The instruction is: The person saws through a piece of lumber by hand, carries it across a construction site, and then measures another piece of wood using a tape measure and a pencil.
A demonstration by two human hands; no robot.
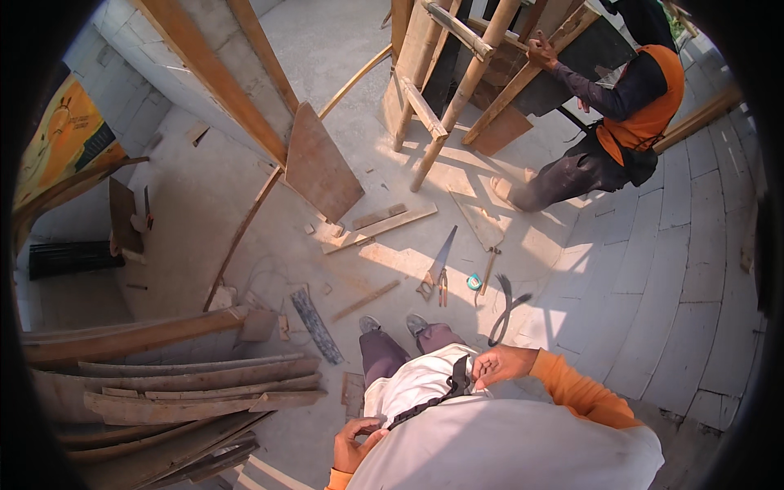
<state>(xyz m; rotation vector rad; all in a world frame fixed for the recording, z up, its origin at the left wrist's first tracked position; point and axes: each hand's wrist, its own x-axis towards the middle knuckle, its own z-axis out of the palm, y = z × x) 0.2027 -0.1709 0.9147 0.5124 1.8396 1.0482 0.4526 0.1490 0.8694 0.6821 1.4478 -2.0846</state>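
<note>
Closest to the camera, against the white shirt, the right hand point(500, 364) bends in from an orange sleeve with its wrist cocked and its fingers curled together, pinching the upper end of a dark strap point(433, 398) that crosses the chest. The left hand point(354, 445) sits lower at the hip, fingers folded loosely around the strap's lower end; how firmly it grips cannot be told. Both elbows stay tucked in. Below the waist two shoes stand on the concrete floor point(245, 204). Just ahead lie a handsaw point(437, 265), pliers, a tape measure point(474, 282), a hammer point(489, 269) and a curved dark bar, with wood offcuts scattered about and a stack of planks point(188, 392) to the left. I judge a step forward while both hands are busy with the strap could land on the saw or a loose batten and cause a trip. Farther off, another person in an orange vest point(645, 114) braces a hand on a bamboo and timber frame point(465, 82).
</note>
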